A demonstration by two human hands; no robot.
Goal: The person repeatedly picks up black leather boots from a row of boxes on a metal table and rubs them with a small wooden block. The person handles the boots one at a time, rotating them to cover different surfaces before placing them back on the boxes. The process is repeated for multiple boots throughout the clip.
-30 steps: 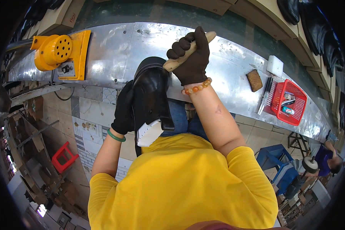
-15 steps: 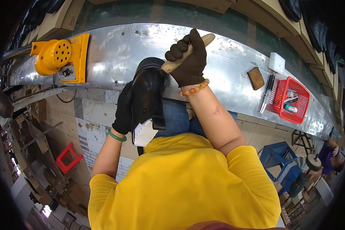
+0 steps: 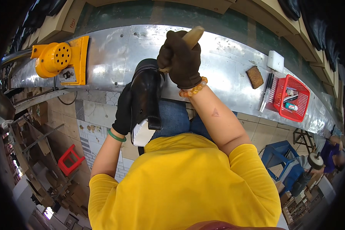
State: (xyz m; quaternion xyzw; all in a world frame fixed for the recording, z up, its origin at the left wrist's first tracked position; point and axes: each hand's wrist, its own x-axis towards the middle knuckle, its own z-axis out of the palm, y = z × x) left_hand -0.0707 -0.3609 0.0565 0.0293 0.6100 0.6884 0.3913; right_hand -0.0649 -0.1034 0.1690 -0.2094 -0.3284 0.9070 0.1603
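A black leather boot (image 3: 143,90) lies lengthwise at the bench edge, its toe on the metal and its opening with a white lining toward my body. My left hand (image 3: 123,109), in a black glove, holds the boot along its left side; part of its fingers is hidden behind the boot. My right hand (image 3: 180,57), in a dark brown glove, is closed around a tan tapered stick (image 3: 193,36). The thick end stands out above the fist. The narrow end points down beside the boot's right side near the toe; whether it touches the leather I cannot tell.
On the metal bench (image 3: 107,50) a yellow blower-like machine (image 3: 53,59) stands at the left. To the right lie a brown block (image 3: 255,77), a white block (image 3: 275,61), a brush (image 3: 267,92) and a red basket (image 3: 299,113) of small items. A person (image 3: 331,155) sits at far right.
My right hand has shifted left and turned, so the stick stands steeper and its lower end is closer in to the boot. My left hand and the boot have hardly moved.
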